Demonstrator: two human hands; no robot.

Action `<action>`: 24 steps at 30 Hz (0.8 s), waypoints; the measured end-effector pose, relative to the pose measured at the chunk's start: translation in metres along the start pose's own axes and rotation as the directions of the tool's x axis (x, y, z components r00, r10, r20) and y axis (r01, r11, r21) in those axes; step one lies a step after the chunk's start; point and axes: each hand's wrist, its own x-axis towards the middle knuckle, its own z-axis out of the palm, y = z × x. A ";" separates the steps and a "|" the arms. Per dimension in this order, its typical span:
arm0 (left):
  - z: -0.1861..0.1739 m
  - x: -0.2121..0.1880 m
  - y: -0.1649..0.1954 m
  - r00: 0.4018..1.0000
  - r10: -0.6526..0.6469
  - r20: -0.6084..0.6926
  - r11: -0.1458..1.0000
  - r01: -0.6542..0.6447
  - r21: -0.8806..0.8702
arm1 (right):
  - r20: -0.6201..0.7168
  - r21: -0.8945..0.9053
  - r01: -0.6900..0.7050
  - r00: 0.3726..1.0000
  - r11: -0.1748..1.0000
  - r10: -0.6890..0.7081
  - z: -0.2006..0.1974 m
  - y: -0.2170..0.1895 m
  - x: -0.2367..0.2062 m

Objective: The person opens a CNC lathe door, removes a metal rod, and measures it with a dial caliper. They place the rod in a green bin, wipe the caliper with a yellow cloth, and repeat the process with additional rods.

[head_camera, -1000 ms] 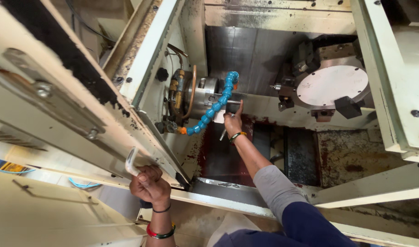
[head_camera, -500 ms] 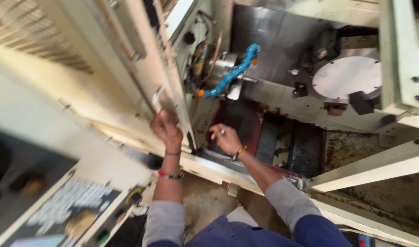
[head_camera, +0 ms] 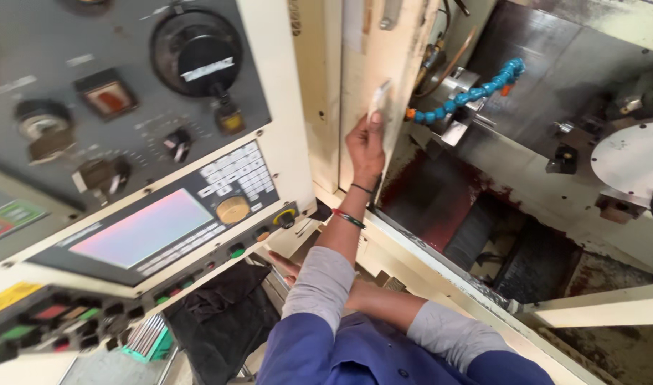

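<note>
Door handle (head_camera: 378,96) sits clenched in the left hand (head_camera: 366,146); pull it evenly, right hand (head_camera: 284,267) open near the panel (head_camera: 155,228).

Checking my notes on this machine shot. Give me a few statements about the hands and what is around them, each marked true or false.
1. The left hand grips the metal door handle. True.
2. The right hand presses the yellow round button. False: it sits low under the control panel, mostly hidden.
3. A blue segmented hose hangs inside the machine. True.
4. The left wrist is bare. False: it wears bands.
</note>
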 end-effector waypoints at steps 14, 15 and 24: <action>0.034 -0.065 0.042 0.971 -0.138 0.195 0.990 0.135 0.030 | -0.101 -0.409 0.113 0.981 0.905 -0.168 0.021 -0.056 0.042; 0.037 -0.071 0.045 0.960 -0.179 0.214 0.983 0.168 0.066 | -0.101 -0.420 0.116 0.980 0.900 -0.173 0.019 -0.061 0.042; 0.071 -0.119 0.078 0.915 -0.161 0.369 0.981 0.189 -0.040 | -0.206 -0.403 0.033 0.970 0.915 -0.126 0.008 -0.069 0.021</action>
